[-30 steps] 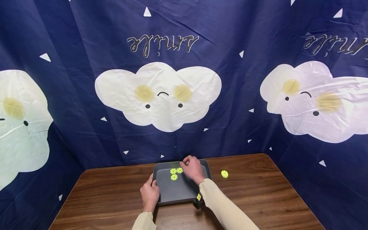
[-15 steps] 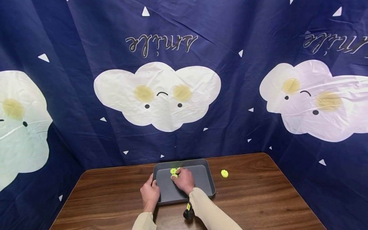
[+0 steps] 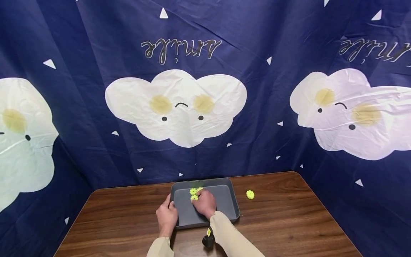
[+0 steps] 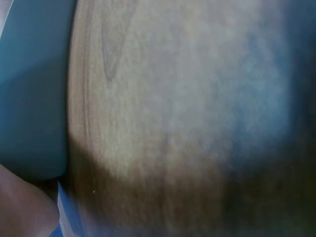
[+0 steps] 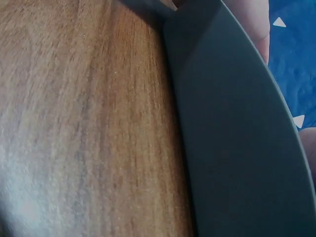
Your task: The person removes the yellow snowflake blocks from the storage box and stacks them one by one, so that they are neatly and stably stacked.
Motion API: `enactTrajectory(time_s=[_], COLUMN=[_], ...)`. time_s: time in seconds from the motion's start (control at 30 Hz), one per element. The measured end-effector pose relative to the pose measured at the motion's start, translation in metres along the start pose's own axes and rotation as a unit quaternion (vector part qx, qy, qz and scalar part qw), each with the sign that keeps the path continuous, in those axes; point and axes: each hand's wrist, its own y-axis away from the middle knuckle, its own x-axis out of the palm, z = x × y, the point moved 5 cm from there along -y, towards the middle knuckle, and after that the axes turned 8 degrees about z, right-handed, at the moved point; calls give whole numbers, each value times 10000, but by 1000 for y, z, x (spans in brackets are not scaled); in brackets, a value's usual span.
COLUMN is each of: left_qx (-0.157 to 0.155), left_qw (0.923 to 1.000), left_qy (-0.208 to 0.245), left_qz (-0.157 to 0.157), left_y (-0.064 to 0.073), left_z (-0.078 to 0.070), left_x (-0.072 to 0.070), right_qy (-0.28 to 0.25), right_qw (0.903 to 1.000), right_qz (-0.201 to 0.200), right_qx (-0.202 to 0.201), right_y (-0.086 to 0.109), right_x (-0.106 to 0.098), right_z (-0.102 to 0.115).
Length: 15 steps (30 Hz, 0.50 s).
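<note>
A shallow dark grey tray (image 3: pixel 224 198) rests on the wooden table. My left hand (image 3: pixel 167 216) grips its left wall, thumb at the rim; the left wrist view catches only part of this hand (image 4: pixel 24 207) beside the tray (image 4: pixel 34 94). Inside the tray lie small yellow flower-shaped discs, one upper left (image 3: pixel 193 191), one partly covered upper right and one lower left. My right hand (image 3: pixel 205 203) reaches over the front wall, its thumb and finger bent about the lower disc (image 3: pixel 194 197). Its palm side is hidden. The right wrist view mostly shows the tray's outer wall (image 5: pixel 232 118).
Another yellow flower-shaped piece (image 3: pixel 250 194), looking thicker, lies on the wooden table (image 3: pixel 289 210) to the right of the tray. A dark blue curtain (image 3: pixel 205 157) with white clouds hangs behind the table and along its sides.
My right hand has come down and slightly left from the tray's back part to the lower disc, then stayed nearly still. My left hand keeps its hold on the tray.
</note>
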Motion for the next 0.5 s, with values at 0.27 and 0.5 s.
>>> enactTrajectory(time_s=[0.27, 0.5], left_qx=[-3, 30], left_qw=[10000, 9999], left_qy=[15, 76], left_qz=[-44, -98], left_y=[1, 2], left_z=[0, 1], left_x=[0, -1], right_qy=[-415, -1384], right_qw=[9987, 9900], right_qz=[-55, 130], right_qx=[-278, -238], right_y=[-1, -6], right_x=[-5, -9], right_z=[0, -9])
